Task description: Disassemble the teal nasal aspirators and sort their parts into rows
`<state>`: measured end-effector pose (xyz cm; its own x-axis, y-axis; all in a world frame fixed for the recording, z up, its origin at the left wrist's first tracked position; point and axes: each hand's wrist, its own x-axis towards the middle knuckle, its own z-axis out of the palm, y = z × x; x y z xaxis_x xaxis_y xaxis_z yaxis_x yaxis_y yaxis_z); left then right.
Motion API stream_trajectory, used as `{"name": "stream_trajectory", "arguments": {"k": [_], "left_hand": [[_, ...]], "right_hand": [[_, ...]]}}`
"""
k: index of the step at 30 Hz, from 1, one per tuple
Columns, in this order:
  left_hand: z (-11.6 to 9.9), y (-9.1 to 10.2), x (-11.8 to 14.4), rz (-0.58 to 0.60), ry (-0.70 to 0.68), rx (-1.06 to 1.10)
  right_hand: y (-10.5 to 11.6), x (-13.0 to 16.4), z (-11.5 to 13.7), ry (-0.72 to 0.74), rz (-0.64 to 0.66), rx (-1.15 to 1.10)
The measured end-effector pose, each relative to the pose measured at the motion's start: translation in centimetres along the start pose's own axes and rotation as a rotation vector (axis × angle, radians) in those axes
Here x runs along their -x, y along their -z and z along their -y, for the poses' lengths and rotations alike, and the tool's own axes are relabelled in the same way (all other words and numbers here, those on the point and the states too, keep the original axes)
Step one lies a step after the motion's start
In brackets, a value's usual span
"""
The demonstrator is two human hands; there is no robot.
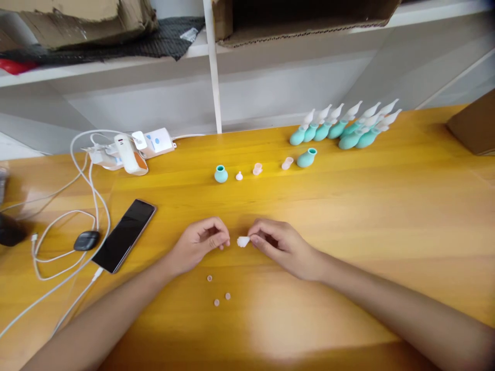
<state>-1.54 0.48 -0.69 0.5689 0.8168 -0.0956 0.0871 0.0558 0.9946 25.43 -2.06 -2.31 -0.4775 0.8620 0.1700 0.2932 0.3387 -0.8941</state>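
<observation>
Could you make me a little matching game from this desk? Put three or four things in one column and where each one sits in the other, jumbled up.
Things:
1. small white tip
2. black phone
3. three tiny pink discs
4. row of teal bulbs with white tips

Places:
A. far right of the table, near the wall
B. pinched in the right hand
C. left of the left hand, plugged into a white cable
D. on the table just below the hands

Pairs: 1-B, 2-C, 3-D, 4-A
</observation>
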Motion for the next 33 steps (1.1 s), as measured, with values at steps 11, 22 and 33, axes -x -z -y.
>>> {"name": "stream_trajectory", "arguments": {"k": [11, 22, 33], "left_hand": [[-1.6, 0.2, 0.2, 0.503, -0.316, -0.7], [-1.2, 0.6, 0.3, 0.542, -0.346, -0.718], [-0.9, 0.8, -0.1, 0.442, -0.318, -0.516]], "right_hand": [[3.1, -1.1, -2.6, 0.14, -0.063, 0.533], [7.7, -7.4, -3.9, 0.094, -0.205, 0.758], [9.5, -9.9, -4.1, 0.077, -0.096, 0.762]]}}
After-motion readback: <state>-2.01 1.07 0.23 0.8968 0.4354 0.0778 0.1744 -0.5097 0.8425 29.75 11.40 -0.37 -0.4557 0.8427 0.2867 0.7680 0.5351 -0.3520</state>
